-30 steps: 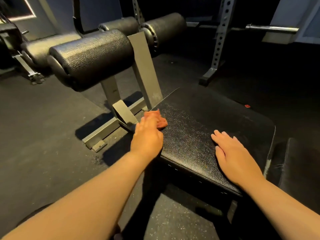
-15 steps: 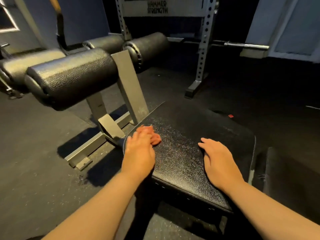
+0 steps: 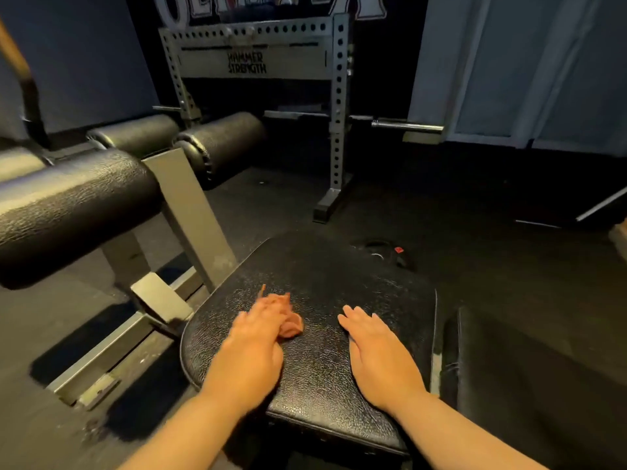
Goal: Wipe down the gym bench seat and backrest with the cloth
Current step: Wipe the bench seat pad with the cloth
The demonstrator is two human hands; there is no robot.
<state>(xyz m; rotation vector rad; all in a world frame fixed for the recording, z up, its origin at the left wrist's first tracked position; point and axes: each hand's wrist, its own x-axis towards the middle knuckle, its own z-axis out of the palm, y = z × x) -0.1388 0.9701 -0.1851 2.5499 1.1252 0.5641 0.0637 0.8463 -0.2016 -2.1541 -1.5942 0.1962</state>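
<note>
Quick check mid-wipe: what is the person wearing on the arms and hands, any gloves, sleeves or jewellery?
The left hand and right hand are bare, no gloves. The left forearm and right forearm are uncovered to the frame edge, no sleeves in view. No watch, band or ring shows, though the left hand is motion-blurred.

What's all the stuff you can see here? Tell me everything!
seat pad: one, black, middle
cloth: one, orange-red, on the seat pad
backrest pad: one, black, right of seat pad
roller pads: four, black, left
roller frame: one, grey, left
Hammer Strength rack: one, grey, back
barbell sleeve: one, silver, right of rack
weight plate: one, black, floor behind seat pad
left hand: one, pressing the cloth
right hand: one, flat on seat pad
</note>
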